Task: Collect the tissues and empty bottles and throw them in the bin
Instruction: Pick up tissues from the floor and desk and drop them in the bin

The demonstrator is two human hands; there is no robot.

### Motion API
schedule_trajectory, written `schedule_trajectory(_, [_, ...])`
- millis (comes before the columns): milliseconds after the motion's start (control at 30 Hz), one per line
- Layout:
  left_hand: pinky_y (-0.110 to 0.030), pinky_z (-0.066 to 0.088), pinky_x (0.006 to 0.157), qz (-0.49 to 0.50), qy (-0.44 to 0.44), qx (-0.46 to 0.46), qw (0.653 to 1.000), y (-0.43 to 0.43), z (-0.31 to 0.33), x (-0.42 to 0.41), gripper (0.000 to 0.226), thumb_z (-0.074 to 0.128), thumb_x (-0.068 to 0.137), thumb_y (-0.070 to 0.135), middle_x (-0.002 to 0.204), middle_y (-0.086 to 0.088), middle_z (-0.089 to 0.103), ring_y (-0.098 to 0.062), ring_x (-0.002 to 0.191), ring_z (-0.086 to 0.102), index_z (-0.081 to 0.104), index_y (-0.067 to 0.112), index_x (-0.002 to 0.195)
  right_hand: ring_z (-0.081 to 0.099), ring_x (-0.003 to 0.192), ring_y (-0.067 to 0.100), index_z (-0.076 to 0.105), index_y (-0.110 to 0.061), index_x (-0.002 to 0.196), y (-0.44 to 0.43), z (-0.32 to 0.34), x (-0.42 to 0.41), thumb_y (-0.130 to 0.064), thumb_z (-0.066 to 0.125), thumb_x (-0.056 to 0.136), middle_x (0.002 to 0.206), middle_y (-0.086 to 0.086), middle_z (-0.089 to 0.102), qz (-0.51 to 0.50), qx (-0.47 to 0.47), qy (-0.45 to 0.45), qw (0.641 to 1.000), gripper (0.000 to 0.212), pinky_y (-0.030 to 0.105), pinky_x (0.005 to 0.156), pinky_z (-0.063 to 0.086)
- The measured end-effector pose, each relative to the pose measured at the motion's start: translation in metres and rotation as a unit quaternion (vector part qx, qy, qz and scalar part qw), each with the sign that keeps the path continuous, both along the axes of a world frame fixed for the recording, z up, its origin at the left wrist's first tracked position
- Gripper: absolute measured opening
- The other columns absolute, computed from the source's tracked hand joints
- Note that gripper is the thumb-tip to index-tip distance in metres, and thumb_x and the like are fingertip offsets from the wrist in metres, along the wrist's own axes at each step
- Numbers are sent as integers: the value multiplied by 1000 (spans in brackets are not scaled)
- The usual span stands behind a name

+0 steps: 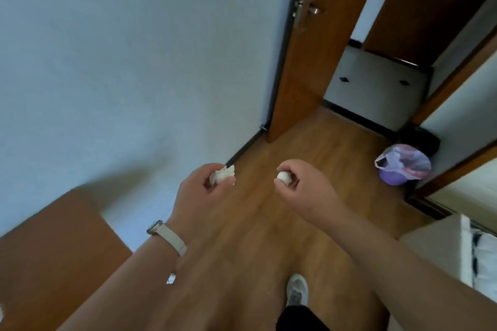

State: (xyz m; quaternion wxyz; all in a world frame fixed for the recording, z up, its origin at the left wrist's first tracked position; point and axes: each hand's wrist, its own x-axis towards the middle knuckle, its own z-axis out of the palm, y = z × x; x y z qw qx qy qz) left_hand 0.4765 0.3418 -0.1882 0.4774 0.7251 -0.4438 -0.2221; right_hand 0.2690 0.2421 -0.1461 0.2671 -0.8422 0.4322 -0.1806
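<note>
A crumpled tissue (222, 173) is being pinched between the curled fingers and thumb of the left hand (199, 191), whose wrist is being circled by a watch (166, 236). A small white wad (283, 177) is being gripped by the right hand (304, 191) in curled fingertips. Both are being held above the floor (269, 236), well apart from the bag-lined bin (403, 165) at the right.
</note>
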Motion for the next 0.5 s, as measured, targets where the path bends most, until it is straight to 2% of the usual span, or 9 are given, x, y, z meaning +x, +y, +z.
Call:
schedule_trajectory(100, [-11,43,63,-41,-15,8,999,-50,3,-32,18,73,81,35,87,12,68,-11,73,62,65,37,97,59,84,5,59,-27,103,-35,-2,-38,-32,61,89,92,-13,60,-49,1,-23,999,15,30,76,54])
schedule_trajectory(267, [-5,41,63,-104,-40,21,994,-148,12,-104,20,72,83,33,89,14,67,-7,78,61,67,28,101,56,81,5,58,-29,94,-108,-6,-116,-32,60,86,89,-13,60,-115,4,-42,992,9,26,72,50])
schedule_trajectory(400, [-8,41,67,-166,-77,35,982,-228,23,-171,23,70,83,35,93,15,66,-7,82,62,65,28,105,55,81,1,57,-31,95,-163,-11,-186,-34,61,86,88,-16,58,-177,14,-56,983,10,19,70,45])
schedule_trajectory(500, [-9,42,66,-214,-103,36,971,-281,31,-218,27,70,83,37,95,16,66,-6,83,62,64,28,108,54,82,2,58,-29,96,-198,-13,-237,-32,61,87,87,-16,57,-203,13,-60,977,11,19,70,45])
